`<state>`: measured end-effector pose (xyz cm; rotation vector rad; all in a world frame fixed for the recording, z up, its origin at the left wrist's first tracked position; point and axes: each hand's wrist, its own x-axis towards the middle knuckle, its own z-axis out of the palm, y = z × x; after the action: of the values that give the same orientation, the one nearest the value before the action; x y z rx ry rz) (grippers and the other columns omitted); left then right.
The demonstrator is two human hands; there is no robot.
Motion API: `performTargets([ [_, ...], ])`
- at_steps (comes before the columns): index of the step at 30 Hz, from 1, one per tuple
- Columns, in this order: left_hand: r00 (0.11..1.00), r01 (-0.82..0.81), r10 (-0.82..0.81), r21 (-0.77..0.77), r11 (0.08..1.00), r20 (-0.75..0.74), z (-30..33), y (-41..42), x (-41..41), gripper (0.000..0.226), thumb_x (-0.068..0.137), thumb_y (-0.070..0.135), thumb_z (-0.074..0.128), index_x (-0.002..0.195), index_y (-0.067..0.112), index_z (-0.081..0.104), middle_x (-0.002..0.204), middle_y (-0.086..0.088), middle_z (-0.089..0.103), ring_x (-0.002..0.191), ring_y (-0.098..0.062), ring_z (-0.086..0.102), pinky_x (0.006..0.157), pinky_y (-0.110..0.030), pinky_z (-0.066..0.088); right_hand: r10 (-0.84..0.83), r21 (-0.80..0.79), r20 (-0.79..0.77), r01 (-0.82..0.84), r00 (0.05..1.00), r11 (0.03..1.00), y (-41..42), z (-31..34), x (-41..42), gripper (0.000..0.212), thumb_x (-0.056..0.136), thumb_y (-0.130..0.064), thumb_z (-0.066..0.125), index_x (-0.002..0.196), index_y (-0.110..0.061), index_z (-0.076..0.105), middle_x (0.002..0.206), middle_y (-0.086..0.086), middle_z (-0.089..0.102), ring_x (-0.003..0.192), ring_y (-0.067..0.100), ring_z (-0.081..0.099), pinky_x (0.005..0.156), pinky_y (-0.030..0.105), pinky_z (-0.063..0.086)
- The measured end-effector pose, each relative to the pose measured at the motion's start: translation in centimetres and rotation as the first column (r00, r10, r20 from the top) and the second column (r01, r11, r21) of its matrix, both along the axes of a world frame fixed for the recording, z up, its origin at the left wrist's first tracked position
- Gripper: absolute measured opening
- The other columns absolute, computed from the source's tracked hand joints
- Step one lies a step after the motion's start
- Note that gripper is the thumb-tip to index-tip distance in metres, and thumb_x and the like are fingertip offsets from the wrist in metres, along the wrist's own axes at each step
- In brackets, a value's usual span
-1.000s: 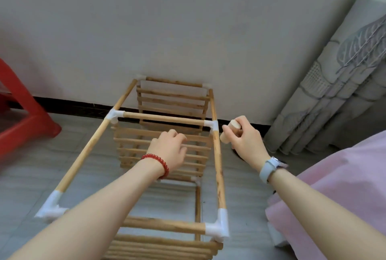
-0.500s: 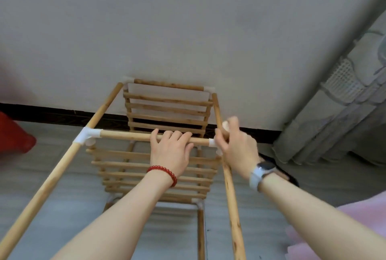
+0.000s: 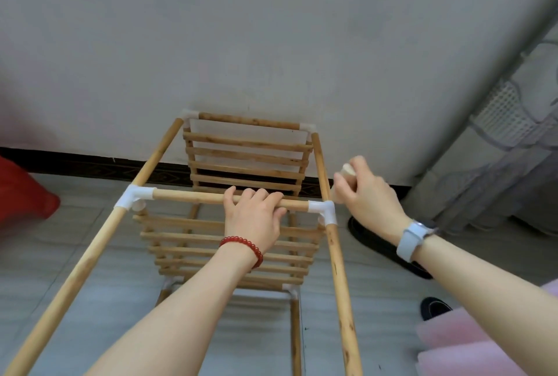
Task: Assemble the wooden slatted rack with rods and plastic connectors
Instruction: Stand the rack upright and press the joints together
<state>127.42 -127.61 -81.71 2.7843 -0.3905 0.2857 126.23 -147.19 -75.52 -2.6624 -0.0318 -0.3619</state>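
Wooden rack (image 3: 246,161) stands before us by the wall. Our left hand (image 3: 255,218) grips its cross rod (image 3: 193,197); our right hand (image 3: 367,194) holds a short peg (image 3: 347,169) beside the white corner connector (image 3: 324,211), probably for tapping the joint tight next.

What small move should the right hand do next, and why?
Probably bring the short wooden block down against the white connector. The right hand grips it just above that joint, while the left hand holds the cross rod.
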Motion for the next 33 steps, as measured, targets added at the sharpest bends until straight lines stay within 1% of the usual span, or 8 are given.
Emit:
performTargets([
  [2,1.000,0.010,-0.010,0.001,1.000,-0.020,0.2,0.1,0.1,0.035,0.097,0.040,0.034,0.131,0.036,0.045,0.118,0.013,0.055,0.117,-0.013,0.043,0.111,-0.044,0.003,-0.025,0.219,0.050,0.013,0.998,0.976,0.2,0.3,0.0,0.018,0.095,-0.039,0.041,0.095,-0.021,0.038,0.073,0.000,0.060,0.064,0.019,0.060,0.058,0.037,0.049],
  [8,0.969,0.172,-0.145,0.124,0.977,-0.200,0.8,1.5,0.2,0.070,0.093,0.046,0.042,0.149,0.028,0.006,0.156,0.006,0.012,0.144,-0.016,-0.004,0.110,-0.049,-0.015,-0.086,0.112,-0.064,0.093,0.994,0.989,2.3,-1.6,-1.8,0.021,0.097,-0.035,0.040,0.099,-0.015,0.035,0.074,0.005,0.060,0.064,0.029,0.059,0.059,0.041,0.048],
  [13,0.912,0.244,-0.220,0.028,0.969,-0.346,1.5,3.5,-2.7,0.067,0.094,0.041,0.045,0.149,0.025,0.011,0.157,0.001,-0.009,0.143,-0.020,-0.014,0.115,-0.046,-0.002,-0.106,0.066,-0.128,0.115,0.986,0.991,2.9,-1.5,-3.7,0.022,0.097,-0.040,0.036,0.100,-0.019,0.031,0.080,0.005,0.062,0.064,0.027,0.059,0.057,0.035,0.047],
  [20,0.804,0.201,-0.219,-0.093,0.975,-0.553,-0.4,11.1,-14.7,0.045,0.095,0.045,0.043,0.131,0.020,0.051,0.151,-0.001,0.025,0.136,-0.018,0.030,0.109,-0.030,0.028,0.062,0.089,-0.185,-0.046,0.981,0.995,4.9,-2.2,-10.8,0.026,0.096,-0.043,0.041,0.111,-0.023,0.037,0.074,-0.004,0.058,0.059,0.014,0.058,0.052,0.031,0.047],
  [23,0.835,0.150,-0.189,-0.118,0.982,-0.516,1.5,14.0,-17.9,0.040,0.093,0.052,0.038,0.115,0.026,0.061,0.110,0.010,0.061,0.104,-0.010,0.056,0.080,-0.020,0.041,0.198,0.147,-0.189,-0.172,0.962,0.974,6.8,-1.6,-15.3,0.021,0.094,-0.044,0.044,0.102,-0.025,0.041,0.077,-0.004,0.060,0.064,0.014,0.059,0.057,0.031,0.049],
  [27,0.850,0.296,-0.197,0.133,0.946,-0.488,3.4,16.9,-21.4,0.038,0.086,0.065,0.037,0.098,0.035,0.058,0.080,0.018,0.057,0.075,-0.003,0.055,0.060,-0.018,0.039,0.375,-0.137,-0.248,-0.415,0.893,0.899,9.4,-1.4,-22.1,0.034,0.093,-0.053,0.040,0.108,-0.022,0.042,0.072,-0.007,0.060,0.064,0.012,0.061,0.059,0.028,0.050],
  [30,0.928,0.263,-0.147,0.319,0.911,-0.343,2.6,18.3,-23.1,0.032,0.091,0.056,0.038,0.110,0.032,0.050,0.101,0.012,0.057,0.092,-0.010,0.053,0.080,-0.024,0.036,0.302,-0.285,-0.190,-0.347,0.934,0.893,10.5,-1.6,-24.5,0.038,0.094,-0.055,0.036,0.110,-0.020,0.039,0.078,-0.002,0.064,0.073,0.023,0.063,0.063,0.035,0.048],
  [33,0.979,0.121,-0.021,0.494,0.861,-0.203,1.7,19.0,-23.5,0.030,0.098,0.046,0.029,0.112,0.025,0.046,0.111,0.006,0.056,0.106,-0.017,0.051,0.096,-0.032,0.028,0.247,-0.087,-0.149,-0.262,0.957,0.961,11.2,-1.8,-25.6,0.030,0.095,-0.052,0.034,0.103,-0.023,0.035,0.076,-0.011,0.054,0.070,0.020,0.058,0.059,0.032,0.038],
])
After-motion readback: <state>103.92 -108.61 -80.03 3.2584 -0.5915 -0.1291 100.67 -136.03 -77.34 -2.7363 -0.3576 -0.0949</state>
